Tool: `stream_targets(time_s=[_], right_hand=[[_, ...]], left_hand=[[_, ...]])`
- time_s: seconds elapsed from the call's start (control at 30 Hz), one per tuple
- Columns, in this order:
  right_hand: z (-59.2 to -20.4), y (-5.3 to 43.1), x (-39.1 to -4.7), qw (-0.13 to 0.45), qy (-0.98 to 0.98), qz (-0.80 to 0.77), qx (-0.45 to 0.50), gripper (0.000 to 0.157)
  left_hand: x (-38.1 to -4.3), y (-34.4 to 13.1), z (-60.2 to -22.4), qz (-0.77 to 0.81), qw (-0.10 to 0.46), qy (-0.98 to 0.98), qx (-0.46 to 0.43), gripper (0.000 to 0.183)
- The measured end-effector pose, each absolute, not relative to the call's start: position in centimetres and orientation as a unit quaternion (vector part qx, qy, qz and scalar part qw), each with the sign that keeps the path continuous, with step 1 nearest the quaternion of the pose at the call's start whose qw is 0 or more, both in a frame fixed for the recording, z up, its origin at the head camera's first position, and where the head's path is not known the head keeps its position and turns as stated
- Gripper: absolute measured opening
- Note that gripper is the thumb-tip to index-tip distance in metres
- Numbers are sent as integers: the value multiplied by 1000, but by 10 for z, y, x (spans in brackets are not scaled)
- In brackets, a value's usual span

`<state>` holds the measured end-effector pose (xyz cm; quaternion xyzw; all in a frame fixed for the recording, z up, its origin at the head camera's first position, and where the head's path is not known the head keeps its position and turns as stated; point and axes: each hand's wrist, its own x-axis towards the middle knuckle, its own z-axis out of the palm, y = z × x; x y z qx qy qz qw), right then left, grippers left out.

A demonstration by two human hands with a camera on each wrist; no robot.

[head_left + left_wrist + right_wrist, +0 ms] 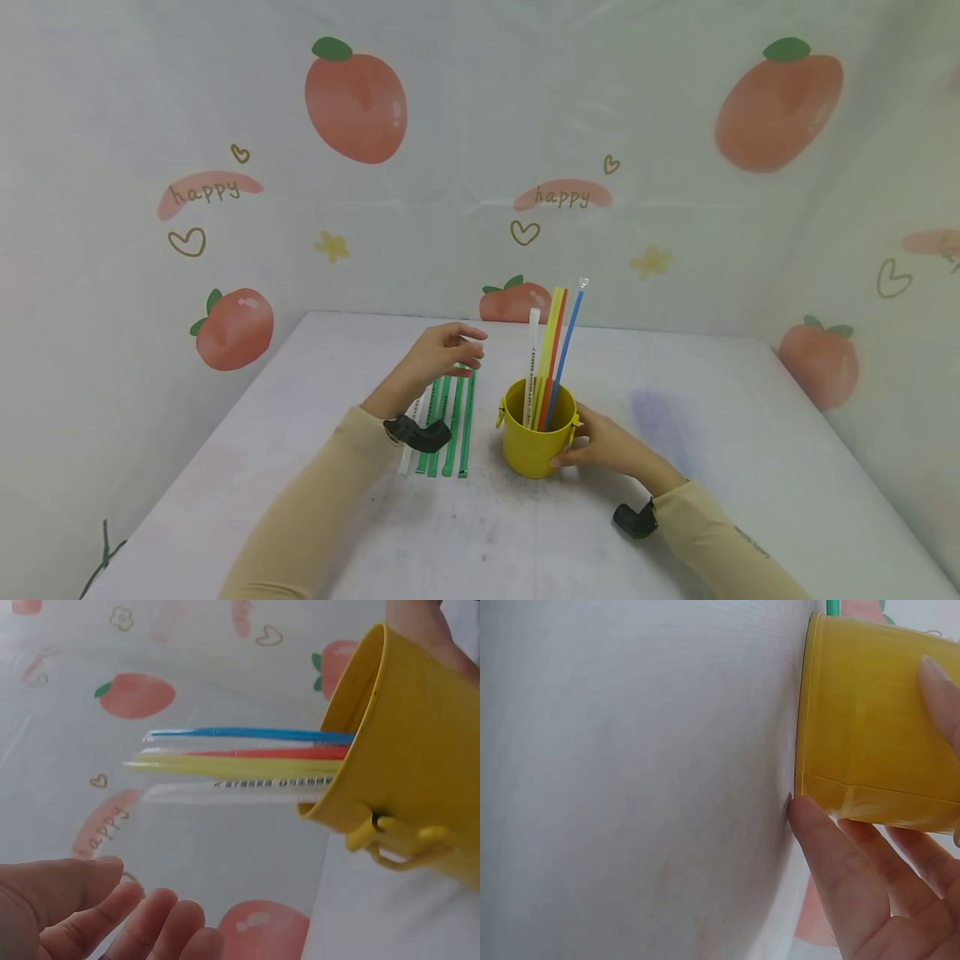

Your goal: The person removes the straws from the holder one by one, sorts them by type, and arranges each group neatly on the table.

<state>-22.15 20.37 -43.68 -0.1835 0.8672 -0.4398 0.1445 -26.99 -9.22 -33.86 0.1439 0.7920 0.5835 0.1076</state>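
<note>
tan sleeves (311, 508) nearest. left hand (442, 354) loosely bent near green straws (468, 421). right hand (607, 446) grips yellow bucket (528, 454) on table (750, 417). bright straws (549, 350) inside; white straw (532, 358) has black chinese print. wall cloth (465, 108) says "happy".

The left arm (322, 500) slants forward and inward, its left hand (446, 354) held up with fingers side by side, loosely bent. The right arm (716, 537) reaches inward too, its right hand (609, 443) gripping, thumb and fingers parted.
</note>
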Motion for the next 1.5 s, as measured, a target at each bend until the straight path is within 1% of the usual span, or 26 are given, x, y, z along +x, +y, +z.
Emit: stream_targets(time_s=[0.4,0.67,0.83,1.07,1.5], right_hand=[[-436,203,-221,142,869,-437,-182,104],[-438,202,-222,147,866,-446,-174,106],[-438,202,-222,146,866,-444,-177,106],[-437,202,-221,141,867,-440,-188,106],[-438,204,-222,149,862,-448,-184,107]], left_hand=[[-272,-68,-346,600,104,779,149,28],[-272,-53,-354,610,130,769,142,27],[-273,-47,-359,611,145,765,141,32],[-276,-41,-367,606,151,770,128,29],[-274,-33,-370,575,166,789,138,35]])
